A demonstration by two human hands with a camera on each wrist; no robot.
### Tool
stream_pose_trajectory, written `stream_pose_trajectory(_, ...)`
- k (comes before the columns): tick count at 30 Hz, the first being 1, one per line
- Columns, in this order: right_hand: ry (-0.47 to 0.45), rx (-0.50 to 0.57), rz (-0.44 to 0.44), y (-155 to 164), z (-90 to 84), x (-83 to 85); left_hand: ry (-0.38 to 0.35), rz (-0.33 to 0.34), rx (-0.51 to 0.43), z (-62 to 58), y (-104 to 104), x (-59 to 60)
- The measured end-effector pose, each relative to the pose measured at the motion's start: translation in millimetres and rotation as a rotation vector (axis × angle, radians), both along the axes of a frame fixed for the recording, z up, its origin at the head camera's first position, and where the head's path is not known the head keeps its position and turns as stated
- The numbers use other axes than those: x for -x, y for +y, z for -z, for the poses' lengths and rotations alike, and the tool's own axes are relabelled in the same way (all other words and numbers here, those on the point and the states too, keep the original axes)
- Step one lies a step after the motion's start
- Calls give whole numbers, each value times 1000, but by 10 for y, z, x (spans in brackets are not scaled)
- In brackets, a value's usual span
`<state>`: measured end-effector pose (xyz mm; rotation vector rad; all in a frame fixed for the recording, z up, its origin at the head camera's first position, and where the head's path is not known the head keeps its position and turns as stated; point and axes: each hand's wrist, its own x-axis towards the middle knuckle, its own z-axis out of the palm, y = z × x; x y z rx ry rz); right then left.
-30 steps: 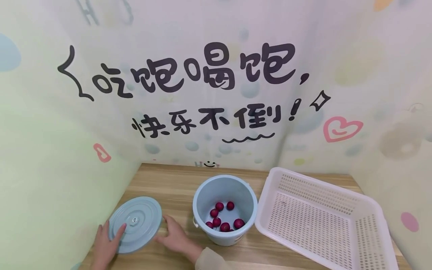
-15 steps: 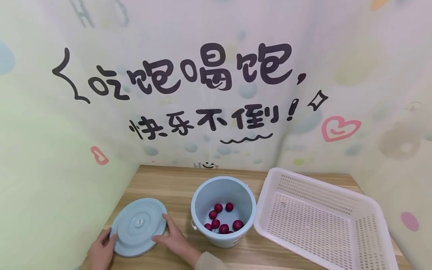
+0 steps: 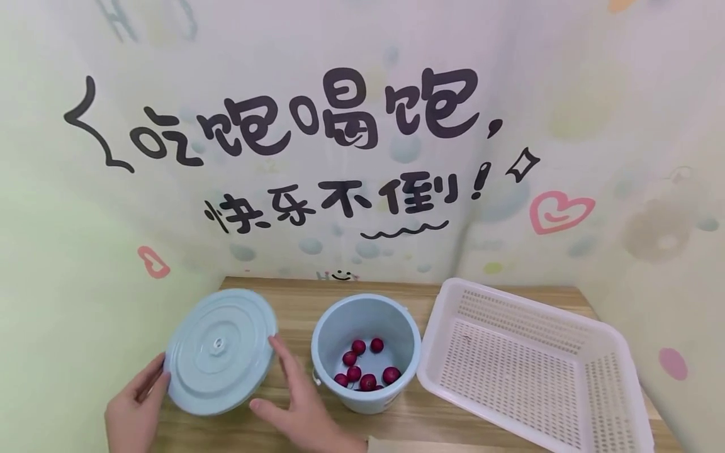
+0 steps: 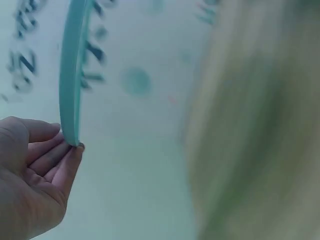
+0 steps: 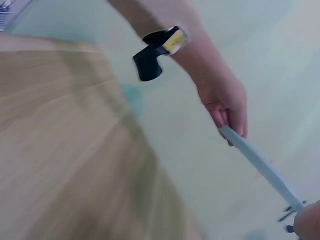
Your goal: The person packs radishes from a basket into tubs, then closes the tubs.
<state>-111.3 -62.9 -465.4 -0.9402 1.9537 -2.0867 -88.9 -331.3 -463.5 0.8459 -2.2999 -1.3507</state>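
Observation:
My left hand [image 3: 136,402] pinches the left edge of a round light-blue bucket lid [image 3: 226,371], thumb on one side and fingers on the other. In the left wrist view the lid [image 4: 71,70] appears edge-on, held up by the left hand [image 4: 37,175]. My right hand [image 3: 303,402] is at the lid's right rim, index finger straight along it and thumb spread apart below. Only a bit of the right hand [image 5: 309,220] shows in the right wrist view, near the lid's far end. A light-blue bucket [image 3: 365,406] with several small dark-red round fruits [image 3: 368,382] stands to the right.
A white perforated plastic basket [image 3: 518,384] sits right of the bucket on the wooden table [image 3: 283,434]. Printed fabric walls [image 3: 340,251] enclose the table at the back and sides. A dark wrist mount [image 5: 150,62] is strapped to the left forearm.
The lid, lying low over the table earlier, has come up and nearer, now tilted, with the left hand gripping its edge. The right hand follows alongside. The view has shifted slightly right.

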Motion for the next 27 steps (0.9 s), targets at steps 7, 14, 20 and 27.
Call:
stream_pose_trajectory(7, 210, 66, 178, 704, -412, 6, 219, 151, 101, -461, 684, 110)
stream_pose_trajectory(14, 108, 14, 329, 1508, -501, -22, 219, 375, 97, -479, 1476, 243)
stream_pose_trajectory(20, -101, -110, 464, 1821, -343, -74, 55, 513, 146, -330, 1808, 305)
stream_pose_trajectory(27, -165, -338, 522, 1880, -211, -134, -11, 552, 243, -241, 1882, 222)
